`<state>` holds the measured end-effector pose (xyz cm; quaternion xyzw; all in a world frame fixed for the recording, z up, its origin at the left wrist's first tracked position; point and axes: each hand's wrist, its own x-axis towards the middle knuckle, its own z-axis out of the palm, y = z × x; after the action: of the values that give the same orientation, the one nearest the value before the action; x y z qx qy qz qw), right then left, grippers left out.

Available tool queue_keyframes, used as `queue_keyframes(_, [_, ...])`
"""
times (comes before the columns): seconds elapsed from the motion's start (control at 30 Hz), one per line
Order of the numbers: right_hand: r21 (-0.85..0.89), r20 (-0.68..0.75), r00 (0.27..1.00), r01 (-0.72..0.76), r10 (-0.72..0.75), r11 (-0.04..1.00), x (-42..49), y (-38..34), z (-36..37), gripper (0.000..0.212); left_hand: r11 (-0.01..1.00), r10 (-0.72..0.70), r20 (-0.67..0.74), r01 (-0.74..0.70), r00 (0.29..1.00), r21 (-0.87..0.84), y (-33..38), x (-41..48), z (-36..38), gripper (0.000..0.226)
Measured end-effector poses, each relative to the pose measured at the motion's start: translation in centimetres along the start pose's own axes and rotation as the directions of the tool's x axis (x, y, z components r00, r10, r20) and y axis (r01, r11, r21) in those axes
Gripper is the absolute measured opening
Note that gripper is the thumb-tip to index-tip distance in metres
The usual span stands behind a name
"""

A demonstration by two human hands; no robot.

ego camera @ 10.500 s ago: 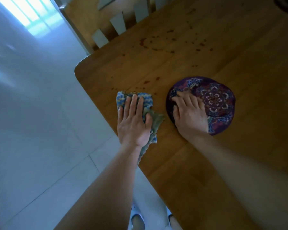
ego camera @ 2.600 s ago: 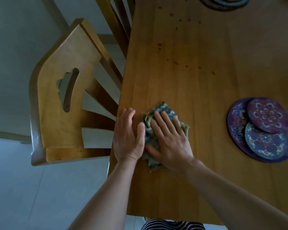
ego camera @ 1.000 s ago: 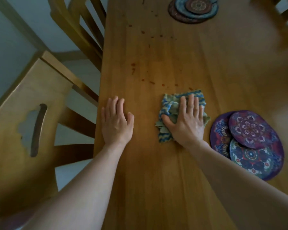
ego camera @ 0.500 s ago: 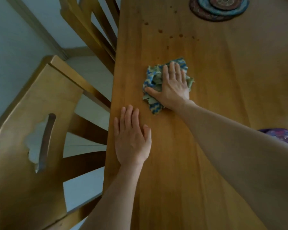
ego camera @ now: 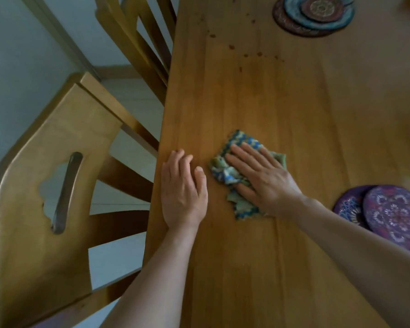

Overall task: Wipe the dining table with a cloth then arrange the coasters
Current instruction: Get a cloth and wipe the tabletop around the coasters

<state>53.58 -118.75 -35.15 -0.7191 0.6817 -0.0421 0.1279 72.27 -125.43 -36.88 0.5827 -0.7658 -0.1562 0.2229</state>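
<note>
Wooden table (ego camera: 282, 102), warm grain, dark red spots toward far end. Crumpled cloth (ego camera: 225, 172), blue-green zigzag weave, near table's left edge. Right hand (ego camera: 263, 178) flat on cloth, fingers spread, pressing not clutching. Left hand (ego camera: 182, 192) flat on bare wood at left edge, fingers extended together. Round patterned purple coasters (ego camera: 388, 211) overlapping at right edge; teal-brown coaster stack (ego camera: 315, 13) at far end. Versus half-second earlier: cloth and right hand drawn back from stains, now beside left hand.

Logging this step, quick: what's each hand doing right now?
Left hand: open, flat on the table, holding nothing.
Right hand: open, palm pressing the cloth flat, not gripping it.
</note>
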Motion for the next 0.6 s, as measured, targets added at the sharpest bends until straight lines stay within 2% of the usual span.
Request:
queue_keyframes(0.17, [0.023, -0.113, 0.951, -0.288, 0.289, 0.957, 2.2, 3.4, -0.8, 0.072, 1.000, -0.018, 0.029, 0.018, 0.999, 0.000, 0.0, 0.0, -0.1, 0.055])
queue_keyframes(0.3, [0.034, -0.070, 0.911, -0.404, 0.405, 0.914, 7.1, 3.2, -1.3, 0.071, 1.000, -0.015, 0.036, 0.016, 0.999, -0.012, 0.2, 0.2, -0.2, 0.056])
queue_keyframes(0.43, [0.013, -0.054, 0.949, -0.311, 0.311, 0.950, 7.9, -0.7, -0.5, 0.071, 1.000, -0.005, 0.021, 0.005, 1.000, -0.023, 0.3, 0.2, -0.3, 0.058])
queue_keyframes(0.6, [0.022, -0.061, 0.991, -0.121, 0.122, 0.992, 1.1, -6.2, 1.5, 0.072, 0.997, 0.056, -0.035, -0.057, 0.998, -0.043, -0.1, 0.3, -0.1, 0.055])
